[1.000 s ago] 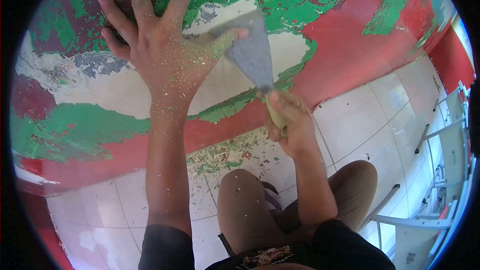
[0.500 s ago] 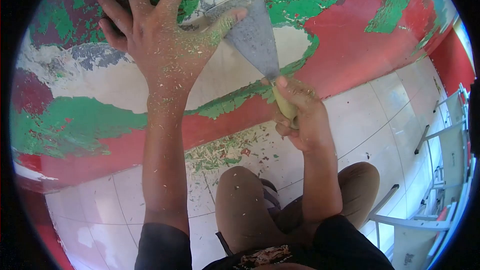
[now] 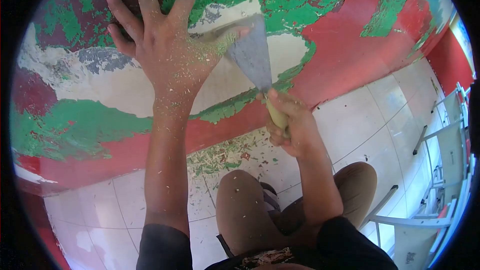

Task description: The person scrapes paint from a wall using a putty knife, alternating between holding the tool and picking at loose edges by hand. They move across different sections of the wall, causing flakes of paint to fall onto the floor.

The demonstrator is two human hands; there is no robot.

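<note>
My right hand (image 3: 291, 122) is wrapped round the yellowish handle of a paint scraper (image 3: 252, 52), whose wide grey blade points up at the wall. The blade's upper edge lies along a bare white patch (image 3: 222, 87) bordered by green paint. My left hand (image 3: 170, 45) is spread against the painted wall (image 3: 300, 0), fingers apart, with its thumb by the blade's left side; whether the thumb presses the metal is blurred. Small paint flakes stick to the back of my left hand and wrist.
Green and red paint chips (image 3: 225, 155) lie on the white tiled floor (image 3: 360, 125) at the wall's foot. My bent knees (image 3: 242, 200) are close below. Folding chairs (image 3: 420, 225) with metal legs stand at the right.
The scraper and my right hand have moved down and slightly left, and a pale bare strip shows above the blade. My left hand has shifted slightly right and down.
</note>
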